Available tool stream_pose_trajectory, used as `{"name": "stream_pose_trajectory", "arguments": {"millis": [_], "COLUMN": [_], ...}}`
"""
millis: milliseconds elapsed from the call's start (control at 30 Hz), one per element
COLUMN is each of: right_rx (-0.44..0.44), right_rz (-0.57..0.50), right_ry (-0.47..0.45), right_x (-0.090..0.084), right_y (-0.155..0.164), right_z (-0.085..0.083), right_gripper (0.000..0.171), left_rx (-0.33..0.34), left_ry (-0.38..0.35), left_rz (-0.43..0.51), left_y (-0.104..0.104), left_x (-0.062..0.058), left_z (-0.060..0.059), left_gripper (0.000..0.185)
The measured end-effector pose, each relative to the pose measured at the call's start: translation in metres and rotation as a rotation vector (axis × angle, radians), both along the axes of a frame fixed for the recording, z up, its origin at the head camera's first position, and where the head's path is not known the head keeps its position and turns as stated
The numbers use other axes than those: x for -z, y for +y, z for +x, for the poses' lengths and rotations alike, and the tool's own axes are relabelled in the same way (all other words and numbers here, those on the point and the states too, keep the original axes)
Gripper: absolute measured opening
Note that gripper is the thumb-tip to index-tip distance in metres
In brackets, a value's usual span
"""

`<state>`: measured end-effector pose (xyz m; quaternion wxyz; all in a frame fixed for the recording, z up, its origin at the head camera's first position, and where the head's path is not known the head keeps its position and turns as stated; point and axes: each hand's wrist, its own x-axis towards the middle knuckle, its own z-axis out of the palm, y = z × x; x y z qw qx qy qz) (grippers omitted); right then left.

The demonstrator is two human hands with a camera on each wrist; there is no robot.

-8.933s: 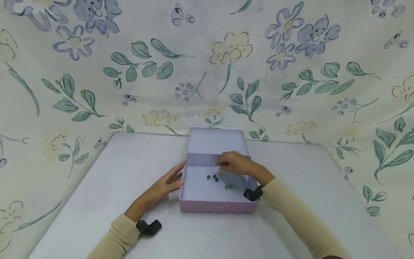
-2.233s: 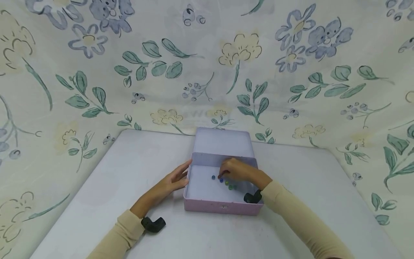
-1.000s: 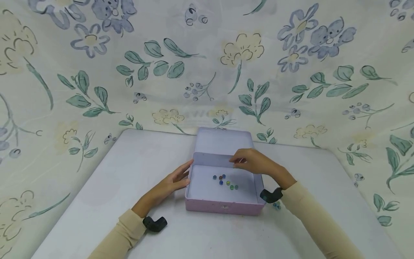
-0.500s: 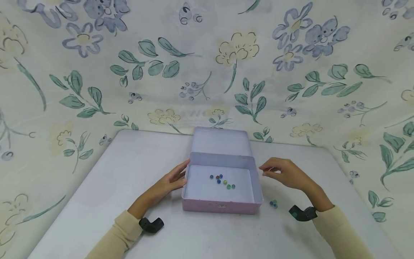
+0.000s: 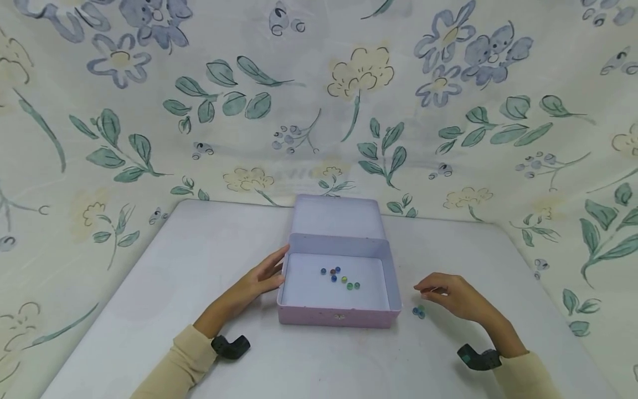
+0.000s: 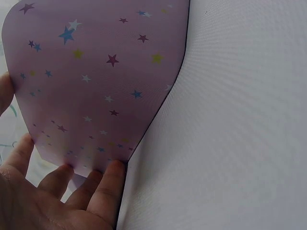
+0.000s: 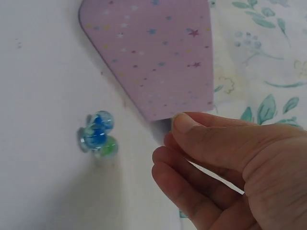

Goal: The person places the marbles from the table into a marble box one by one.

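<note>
A pink box (image 5: 339, 317) with star print on its sides sits on the white table (image 5: 149, 310), its lid (image 5: 335, 217) standing open behind it. Inside the box, near the middle of the floor, lies a loose group of marbles (image 5: 339, 277) in blue, red, yellow and green. The left hand (image 5: 259, 280) rests against the left wall of the box, fingers straight and flat on it, gripping nothing; the left wrist view shows the fingertips (image 6: 108, 179) touching the box's lower edge. The right hand (image 5: 451, 296) hovers to the right of the box, apart from it, with fingers loosely curled toward the thumb; whether it pinches a marble I cannot tell. A small cluster of marbles (image 5: 418, 312) lies on the table just beside the box's right front corner, between the box and the right hand, blue and green ones touching each other (image 7: 97, 135).
</note>
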<state>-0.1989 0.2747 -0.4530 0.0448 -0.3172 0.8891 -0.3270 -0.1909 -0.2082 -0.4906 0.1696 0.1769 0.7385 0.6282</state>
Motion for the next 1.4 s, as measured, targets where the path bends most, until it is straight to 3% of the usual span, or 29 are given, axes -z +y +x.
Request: {"name": "stream_pose_trajectory", "arguments": {"millis": [433, 1000, 1400], "right_rx": [0.014, -0.036, 0.009], "right_rz": [-0.006, 0.014, 0.032], "right_ry": [-0.028, 0.022, 0.029], "right_x": [0.028, 0.033, 0.031], "right_y": [0.007, 0.006, 0.003], "right_z": [0.014, 0.012, 0.013], "right_gripper": [0.02, 0.023, 0.023], "left_rx": [-0.007, -0.009, -0.009], "left_ry": [0.0, 0.002, 0.011], "left_rz": [-0.01, -0.011, -0.015], "left_y": [0.001, 0.001, 0.001], "left_x": [0.003, 0.002, -0.001], "left_z": [0.002, 0.0, 0.001], "left_gripper": [0.068, 0.068, 0.068]}}
